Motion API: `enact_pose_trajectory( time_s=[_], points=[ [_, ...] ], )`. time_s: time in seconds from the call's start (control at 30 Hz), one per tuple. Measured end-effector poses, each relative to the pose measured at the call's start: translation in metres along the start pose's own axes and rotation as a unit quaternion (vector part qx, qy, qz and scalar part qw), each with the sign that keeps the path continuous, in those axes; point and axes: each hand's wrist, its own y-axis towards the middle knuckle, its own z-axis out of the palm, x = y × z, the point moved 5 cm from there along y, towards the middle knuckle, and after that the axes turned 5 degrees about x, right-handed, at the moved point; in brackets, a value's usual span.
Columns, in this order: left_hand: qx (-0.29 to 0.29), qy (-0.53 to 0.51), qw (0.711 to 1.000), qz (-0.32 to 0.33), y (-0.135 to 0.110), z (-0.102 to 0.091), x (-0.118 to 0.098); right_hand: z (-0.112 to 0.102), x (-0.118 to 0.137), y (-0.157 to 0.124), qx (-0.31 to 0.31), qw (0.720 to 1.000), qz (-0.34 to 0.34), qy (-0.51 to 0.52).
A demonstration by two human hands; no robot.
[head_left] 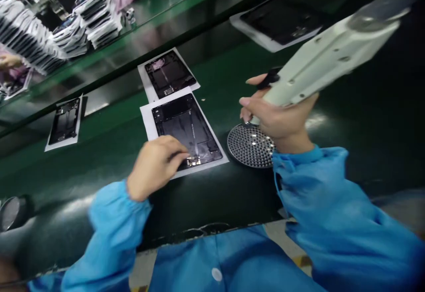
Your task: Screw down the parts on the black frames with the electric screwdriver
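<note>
My right hand (282, 117) is wrapped round a pale green electric screwdriver (332, 57), its index finger by a black lever. The lower end of the tool is over a round black tray with many small holes (249, 146), and its tip is hard to make out. My left hand (159, 161) rests over the lower left of a black tablet housing (179, 126) lying on a white sheet (148, 121). Its thumb and fingers are closed beside a small circuit board (194, 161); whatever they pinch, if anything, is hidden.
Another tablet housing (171, 75) lies just behind on its own sheet. More housings are at the left (64, 121) and back right (282, 19) of the green bench (99, 168). Sheet-layered stacks (98, 15) stand on the far ledge. A round dish (11, 213) sits at lower left.
</note>
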Motion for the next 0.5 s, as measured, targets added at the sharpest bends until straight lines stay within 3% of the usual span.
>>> enact_pose_trajectory(
  time_s=[0.13,0.27,0.4,0.5],
  points=[
    [0.075,-0.005,0.990,-0.119,0.006,0.046,0.016,-0.002,0.002,-0.001,0.013,1.000,-0.002,-0.005],
    [0.063,-0.082,0.987,-0.124,0.008,0.055,0.024,-0.002,0.003,-0.003,0.010,1.000,-0.012,-0.020],
    [-0.024,-0.229,0.958,-0.171,-0.001,0.048,0.035,0.002,0.006,-0.005,0.010,0.999,-0.011,-0.035],
    [-0.088,-0.252,0.937,-0.225,-0.014,0.053,0.039,0.004,0.009,-0.005,0.011,0.999,-0.007,-0.038]
  ],
)
